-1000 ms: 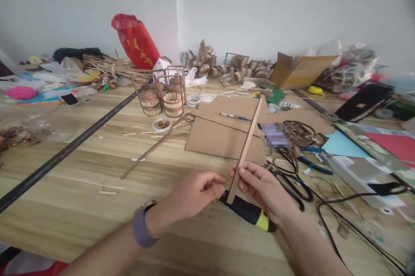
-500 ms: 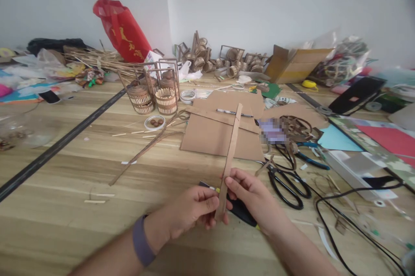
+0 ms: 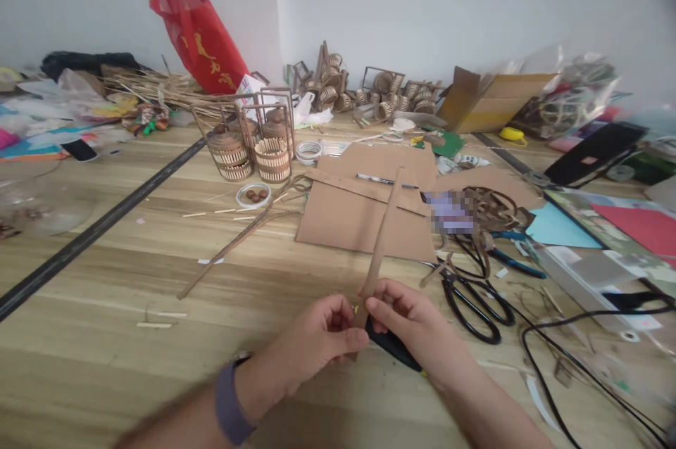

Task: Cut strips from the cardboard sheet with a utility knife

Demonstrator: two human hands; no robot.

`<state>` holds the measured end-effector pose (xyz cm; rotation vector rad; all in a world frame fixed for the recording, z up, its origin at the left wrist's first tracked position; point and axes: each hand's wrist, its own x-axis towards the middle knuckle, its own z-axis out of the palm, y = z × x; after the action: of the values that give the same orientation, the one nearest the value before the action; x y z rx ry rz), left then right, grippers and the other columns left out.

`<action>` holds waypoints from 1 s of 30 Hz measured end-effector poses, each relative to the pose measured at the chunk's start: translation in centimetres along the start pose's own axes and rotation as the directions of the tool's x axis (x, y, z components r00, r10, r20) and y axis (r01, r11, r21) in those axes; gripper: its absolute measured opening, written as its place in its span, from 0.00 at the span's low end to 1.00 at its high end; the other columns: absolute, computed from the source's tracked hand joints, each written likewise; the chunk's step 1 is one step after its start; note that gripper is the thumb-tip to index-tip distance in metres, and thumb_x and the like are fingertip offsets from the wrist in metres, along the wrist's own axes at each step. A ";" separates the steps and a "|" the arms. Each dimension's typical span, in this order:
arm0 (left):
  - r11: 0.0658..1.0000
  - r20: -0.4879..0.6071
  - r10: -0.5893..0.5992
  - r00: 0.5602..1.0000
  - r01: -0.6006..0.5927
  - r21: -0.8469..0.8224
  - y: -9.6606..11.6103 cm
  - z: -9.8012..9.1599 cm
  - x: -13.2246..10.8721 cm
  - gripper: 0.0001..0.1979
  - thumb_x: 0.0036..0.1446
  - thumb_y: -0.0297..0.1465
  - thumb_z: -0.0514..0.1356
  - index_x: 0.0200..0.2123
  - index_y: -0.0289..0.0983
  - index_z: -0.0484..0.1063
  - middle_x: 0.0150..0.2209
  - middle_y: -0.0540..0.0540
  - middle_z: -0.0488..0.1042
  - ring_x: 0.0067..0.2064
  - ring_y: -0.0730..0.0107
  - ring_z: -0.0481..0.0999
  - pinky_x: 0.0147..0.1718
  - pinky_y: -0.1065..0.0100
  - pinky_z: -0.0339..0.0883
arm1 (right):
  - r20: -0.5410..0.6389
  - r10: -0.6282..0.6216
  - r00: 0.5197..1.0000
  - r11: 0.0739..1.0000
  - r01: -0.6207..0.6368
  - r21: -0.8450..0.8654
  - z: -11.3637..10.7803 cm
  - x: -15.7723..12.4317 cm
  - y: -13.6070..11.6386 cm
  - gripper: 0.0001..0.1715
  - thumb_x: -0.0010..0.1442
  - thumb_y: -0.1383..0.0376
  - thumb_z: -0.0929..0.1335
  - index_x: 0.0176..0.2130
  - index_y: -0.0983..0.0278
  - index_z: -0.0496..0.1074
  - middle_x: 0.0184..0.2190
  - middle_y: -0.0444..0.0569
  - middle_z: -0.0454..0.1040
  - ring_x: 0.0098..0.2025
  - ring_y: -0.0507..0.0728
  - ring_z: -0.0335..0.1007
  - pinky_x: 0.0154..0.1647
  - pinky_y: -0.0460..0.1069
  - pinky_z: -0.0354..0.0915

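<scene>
A long, flat brown strip [image 3: 381, 245] slants up and away from my hands over a sheet of brown cardboard [image 3: 343, 213]. Its lower end is pinched between the thumb and fingers of my left hand [image 3: 322, 336], which has a purple band at the wrist. Just above that, my right hand [image 3: 409, 312] grips the strip too, thumb on its face. Beneath my right hand lies a black-handled tool [image 3: 396, 347], mostly covered. A pen [image 3: 370, 179] rests on the cardboard behind the strip. Black-handled scissors [image 3: 472, 308] lie right of my right hand.
Small woven baskets [image 3: 273, 159] with tall handles stand at centre left, near a white ring [image 3: 253, 195] holding brown beads. A red bag [image 3: 201, 41] leans against the wall. Blue-handled pliers [image 3: 517, 262], a black cable [image 3: 539, 364] and an open cardboard box [image 3: 501, 100] are on the right.
The strip has turned so that it shows narrower, and its far end leans slightly more right. My left thumb has moved right across the strip's lower end. The view has shifted slightly.
</scene>
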<state>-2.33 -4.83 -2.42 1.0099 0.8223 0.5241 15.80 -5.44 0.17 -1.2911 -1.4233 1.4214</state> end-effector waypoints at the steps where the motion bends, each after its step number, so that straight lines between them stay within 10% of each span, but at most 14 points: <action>1: 1.000 0.008 0.006 1.000 -0.006 -0.003 -0.1 0.0 0.0 0.30 0.43 0.52 0.72 0.30 0.38 0.60 0.21 0.58 0.64 0.21 0.81 0.59 0.21 0.74 0.49 | 0.005 0.001 1.000 1.000 -0.001 -0.005 0.0 0.0 0.0 0.29 0.54 0.39 0.71 0.30 0.62 0.71 0.19 0.38 0.63 0.23 0.49 0.60 0.26 0.46 0.60; 19: 0.909 0.260 -0.018 0.965 0.124 -0.398 0.0 -0.3 -0.2 0.26 0.44 0.44 0.76 0.38 0.31 0.76 0.30 0.47 0.77 0.26 0.81 0.70 0.27 0.76 0.61 | 0.122 0.028 0.992 0.973 -0.055 0.225 -0.1 -0.2 1.5 0.23 0.61 0.45 0.69 0.38 0.62 0.69 0.23 0.42 0.72 0.24 0.51 0.69 0.25 0.47 0.65; 26: 0.869 0.098 0.060 0.993 -0.004 -0.495 0.8 -0.8 -0.1 0.22 0.45 0.40 0.77 0.38 0.31 0.78 0.32 0.47 0.77 0.28 0.81 0.70 0.29 0.77 0.62 | -0.223 -0.292 0.930 0.898 0.185 -0.400 0.0 -0.9 0.4 0.13 0.62 0.54 0.68 0.36 0.61 0.76 0.28 0.47 0.78 0.28 0.53 0.72 0.29 0.48 0.68; 30: 0.849 0.013 0.063 0.998 -0.047 -0.527 1.1 -0.8 -0.1 0.23 0.42 0.39 0.78 0.35 0.31 0.77 0.29 0.50 0.75 0.28 0.80 0.71 0.30 0.76 0.64 | -0.027 -0.609 0.793 0.637 0.469 -0.612 0.5 -1.6 -0.2 0.06 0.64 0.66 0.67 0.36 0.59 0.76 0.28 0.45 0.78 0.28 0.52 0.75 0.29 0.45 0.70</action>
<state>-3.06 -3.99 -1.58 0.5293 0.5729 0.7344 15.65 -7.06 0.53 -1.1587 -1.9475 0.4043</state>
